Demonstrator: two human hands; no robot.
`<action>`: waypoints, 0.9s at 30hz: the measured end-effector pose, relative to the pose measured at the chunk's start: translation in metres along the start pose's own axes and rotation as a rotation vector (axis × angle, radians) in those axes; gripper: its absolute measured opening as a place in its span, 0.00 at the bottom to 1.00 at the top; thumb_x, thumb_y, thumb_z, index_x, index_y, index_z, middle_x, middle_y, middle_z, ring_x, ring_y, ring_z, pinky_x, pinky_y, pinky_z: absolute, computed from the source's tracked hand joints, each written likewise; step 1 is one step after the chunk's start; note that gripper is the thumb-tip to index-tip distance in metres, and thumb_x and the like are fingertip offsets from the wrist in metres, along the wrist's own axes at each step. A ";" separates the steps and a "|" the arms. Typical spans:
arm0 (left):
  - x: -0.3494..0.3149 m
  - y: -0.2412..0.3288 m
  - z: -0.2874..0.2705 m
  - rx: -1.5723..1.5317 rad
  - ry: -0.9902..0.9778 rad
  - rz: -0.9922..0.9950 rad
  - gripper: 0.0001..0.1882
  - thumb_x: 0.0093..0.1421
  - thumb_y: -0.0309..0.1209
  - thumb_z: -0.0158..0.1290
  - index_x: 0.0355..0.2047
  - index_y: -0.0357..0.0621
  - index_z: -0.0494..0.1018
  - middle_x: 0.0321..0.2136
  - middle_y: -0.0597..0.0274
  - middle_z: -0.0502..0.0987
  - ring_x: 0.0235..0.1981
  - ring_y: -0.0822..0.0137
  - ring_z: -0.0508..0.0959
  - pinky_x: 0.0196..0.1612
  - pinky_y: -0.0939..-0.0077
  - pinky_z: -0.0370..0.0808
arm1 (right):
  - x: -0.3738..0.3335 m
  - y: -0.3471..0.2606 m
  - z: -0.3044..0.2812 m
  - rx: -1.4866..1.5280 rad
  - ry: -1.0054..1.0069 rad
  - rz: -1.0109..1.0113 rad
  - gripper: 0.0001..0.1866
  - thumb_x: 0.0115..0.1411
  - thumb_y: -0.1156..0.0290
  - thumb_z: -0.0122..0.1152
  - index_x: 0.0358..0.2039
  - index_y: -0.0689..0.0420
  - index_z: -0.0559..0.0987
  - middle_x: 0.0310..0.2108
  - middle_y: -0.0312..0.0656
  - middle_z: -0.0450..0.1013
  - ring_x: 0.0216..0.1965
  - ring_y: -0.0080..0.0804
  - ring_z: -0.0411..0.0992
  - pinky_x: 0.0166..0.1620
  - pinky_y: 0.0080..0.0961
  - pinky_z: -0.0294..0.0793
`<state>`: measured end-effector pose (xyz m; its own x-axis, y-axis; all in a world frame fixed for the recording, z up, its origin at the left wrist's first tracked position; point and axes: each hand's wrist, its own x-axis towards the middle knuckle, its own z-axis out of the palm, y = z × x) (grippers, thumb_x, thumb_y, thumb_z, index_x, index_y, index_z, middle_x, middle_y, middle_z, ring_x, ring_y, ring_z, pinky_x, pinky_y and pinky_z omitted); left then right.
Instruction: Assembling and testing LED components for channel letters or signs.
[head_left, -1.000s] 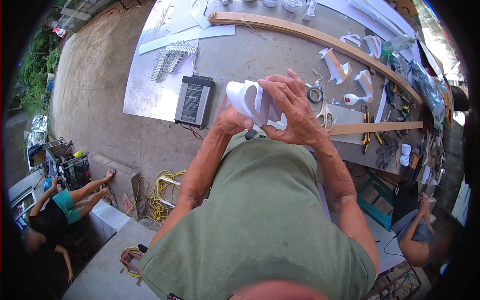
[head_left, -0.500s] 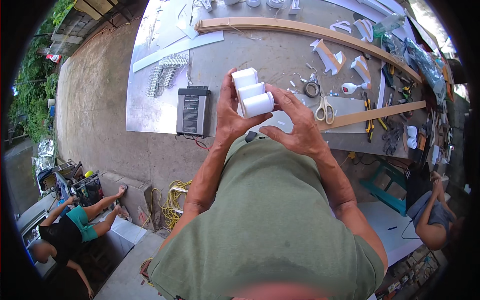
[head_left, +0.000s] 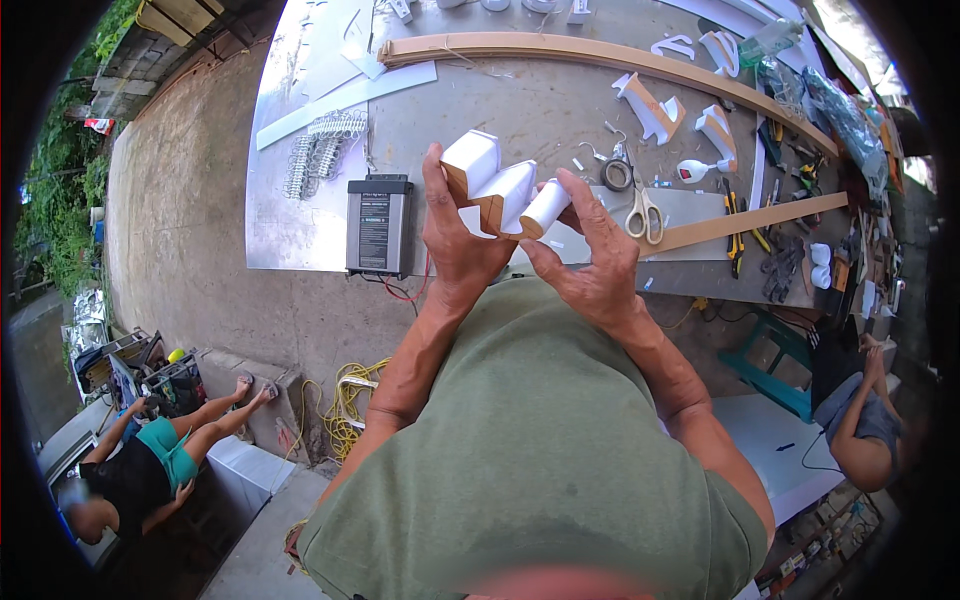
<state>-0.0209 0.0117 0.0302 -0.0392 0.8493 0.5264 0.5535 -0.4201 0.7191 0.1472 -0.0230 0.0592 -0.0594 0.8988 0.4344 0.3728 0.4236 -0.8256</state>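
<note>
While left hand (head_left: 462, 250) clasps white-brown piece (head_left: 508, 186), long axis slanting down rightward, right hand's (head_left: 600, 262) forefinger meets rounded end (head_left: 546, 207), thumb pinch unclear

Wore an olive-green shirt (head_left: 540, 400) with short sleeves (head_left: 728, 510), softly creased across the front. Showed faint darker blotches (head_left: 568, 490) on the cloth near the chest. Had left hand (head_left: 465, 257) and right hand (head_left: 606, 267) bare.
</note>
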 end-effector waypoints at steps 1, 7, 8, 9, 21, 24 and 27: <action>0.000 0.001 0.000 0.011 -0.012 0.002 0.67 0.39 0.30 0.79 0.72 0.33 0.46 0.56 0.42 0.72 0.54 0.52 0.79 0.54 0.60 0.82 | -0.001 0.001 0.001 0.001 -0.003 0.000 0.43 0.53 0.69 0.78 0.67 0.67 0.67 0.56 0.59 0.74 0.51 0.45 0.80 0.50 0.35 0.84; 0.003 0.002 0.002 -0.013 -0.012 0.026 0.64 0.40 0.28 0.79 0.72 0.33 0.48 0.57 0.40 0.72 0.53 0.51 0.81 0.53 0.60 0.82 | -0.002 0.006 0.002 -0.004 0.018 0.012 0.41 0.52 0.71 0.79 0.65 0.67 0.69 0.52 0.58 0.77 0.46 0.43 0.81 0.47 0.33 0.85; 0.003 0.003 0.002 -0.013 -0.012 0.024 0.64 0.40 0.28 0.79 0.72 0.33 0.48 0.57 0.40 0.72 0.53 0.51 0.81 0.53 0.60 0.82 | -0.003 0.007 0.002 -0.007 0.027 0.005 0.41 0.52 0.71 0.79 0.64 0.67 0.70 0.52 0.58 0.77 0.46 0.43 0.82 0.47 0.34 0.85; 0.003 0.004 0.003 -0.010 -0.013 0.017 0.64 0.40 0.28 0.79 0.72 0.33 0.49 0.57 0.40 0.72 0.53 0.51 0.81 0.53 0.60 0.82 | -0.003 0.007 0.002 -0.010 0.035 -0.001 0.40 0.52 0.71 0.79 0.64 0.67 0.70 0.51 0.58 0.77 0.46 0.42 0.82 0.47 0.34 0.85; 0.001 0.007 0.005 0.033 0.020 0.058 0.64 0.42 0.29 0.78 0.72 0.34 0.48 0.59 0.42 0.70 0.53 0.52 0.81 0.51 0.61 0.82 | -0.007 0.014 0.006 0.112 0.064 -0.027 0.39 0.52 0.76 0.76 0.64 0.68 0.69 0.52 0.58 0.76 0.51 0.44 0.80 0.52 0.34 0.84; -0.002 0.002 0.004 -0.031 -0.014 0.068 0.63 0.43 0.28 0.77 0.72 0.34 0.48 0.60 0.42 0.69 0.55 0.51 0.79 0.54 0.60 0.80 | -0.006 0.011 0.003 0.125 0.079 -0.035 0.39 0.52 0.80 0.74 0.64 0.68 0.67 0.53 0.58 0.76 0.52 0.44 0.80 0.54 0.34 0.83; 0.002 0.000 -0.004 -0.227 -0.118 0.065 0.61 0.47 0.27 0.74 0.73 0.33 0.46 0.63 0.39 0.66 0.61 0.49 0.74 0.59 0.56 0.76 | -0.005 0.017 -0.003 0.242 0.099 0.008 0.39 0.53 0.82 0.72 0.65 0.68 0.66 0.54 0.57 0.75 0.54 0.41 0.78 0.57 0.34 0.81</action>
<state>-0.0242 0.0122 0.0336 0.0949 0.8438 0.5282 0.3501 -0.5250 0.7758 0.1568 -0.0204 0.0448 0.0383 0.8919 0.4506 0.1397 0.4417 -0.8862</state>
